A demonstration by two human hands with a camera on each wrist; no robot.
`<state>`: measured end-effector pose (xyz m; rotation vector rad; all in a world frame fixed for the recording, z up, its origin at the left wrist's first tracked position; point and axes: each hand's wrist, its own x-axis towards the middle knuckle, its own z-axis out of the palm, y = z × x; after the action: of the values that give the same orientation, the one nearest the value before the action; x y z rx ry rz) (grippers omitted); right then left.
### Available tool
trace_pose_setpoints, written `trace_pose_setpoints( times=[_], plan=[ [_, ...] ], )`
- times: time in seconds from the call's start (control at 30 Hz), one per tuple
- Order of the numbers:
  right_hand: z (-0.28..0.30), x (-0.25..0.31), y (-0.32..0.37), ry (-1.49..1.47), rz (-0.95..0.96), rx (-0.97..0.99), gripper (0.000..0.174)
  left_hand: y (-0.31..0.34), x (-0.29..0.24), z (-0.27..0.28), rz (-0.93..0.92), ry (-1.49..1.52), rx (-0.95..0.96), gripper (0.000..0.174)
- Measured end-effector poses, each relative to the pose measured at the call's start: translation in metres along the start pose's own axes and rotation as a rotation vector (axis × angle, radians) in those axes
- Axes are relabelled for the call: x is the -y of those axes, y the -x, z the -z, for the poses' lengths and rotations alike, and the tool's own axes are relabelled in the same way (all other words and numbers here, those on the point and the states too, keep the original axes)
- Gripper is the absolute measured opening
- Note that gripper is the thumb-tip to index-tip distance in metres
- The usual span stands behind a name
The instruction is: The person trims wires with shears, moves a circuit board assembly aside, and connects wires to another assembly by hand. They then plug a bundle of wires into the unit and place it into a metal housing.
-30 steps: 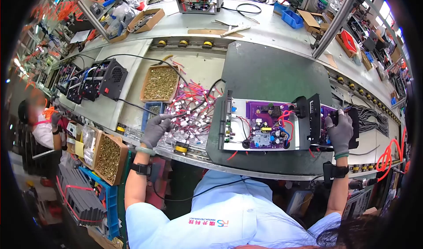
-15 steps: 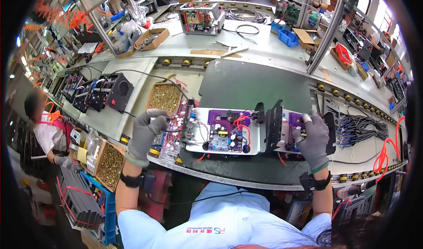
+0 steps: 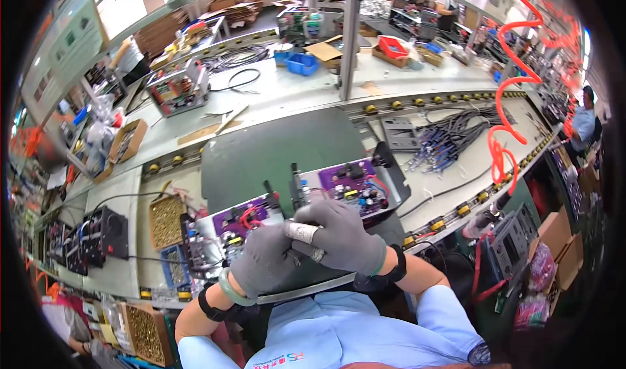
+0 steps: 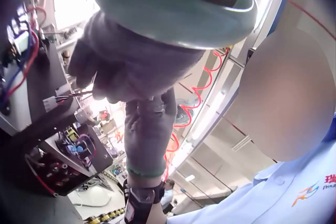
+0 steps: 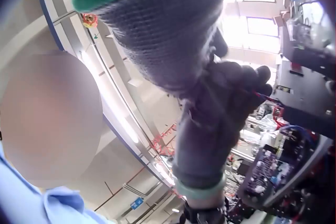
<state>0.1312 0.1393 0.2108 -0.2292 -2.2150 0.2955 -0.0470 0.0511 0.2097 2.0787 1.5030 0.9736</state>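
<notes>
Head view: the gloved left hand [image 3: 266, 259] and right hand [image 3: 342, 235] are meeting above the near edge of the bench [image 3: 326, 284], where the left chassis [image 3: 212, 229] and right chassis [image 3: 313, 178] are lying with purple boards exposed. Left wrist view: the left hand is pinching thin wires [image 4: 79, 95], a white plug [image 4: 50, 103] showing at their end. Right wrist view: the right hand is touching the left; whether it is gripping anything cannot be told.

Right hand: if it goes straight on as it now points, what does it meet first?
The right hand would likely meet the left hand first; they seem to touch, but depth is unclear.
</notes>
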Motion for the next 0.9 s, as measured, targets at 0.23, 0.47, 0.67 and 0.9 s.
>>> trace_pose_setpoints(
  times=[0.23, 0.47, 0.67, 0.9],
  plan=[
    [0.046, -0.054, 0.024, -0.067, -0.326, -0.170, 0.013, -0.062, 0.012, -0.021, 0.137, 0.090, -0.109, 0.019],
    [0.074, -0.161, 0.063, 0.234, -0.700, 0.051, 0.044, -0.143, 0.041, -0.029, 0.085, -0.356, 0.162, 0.019],
    [0.072, -0.159, 0.063, 0.042, -0.946, 0.151, 0.055, -0.175, 0.046, -0.041, 0.248, -0.341, 0.479, 0.019],
    [0.070, -0.165, 0.068, -0.060, -0.955, 0.103, 0.052, -0.183, 0.047, -0.035, 0.310, -0.289, 0.533, 0.019]
  ],
)
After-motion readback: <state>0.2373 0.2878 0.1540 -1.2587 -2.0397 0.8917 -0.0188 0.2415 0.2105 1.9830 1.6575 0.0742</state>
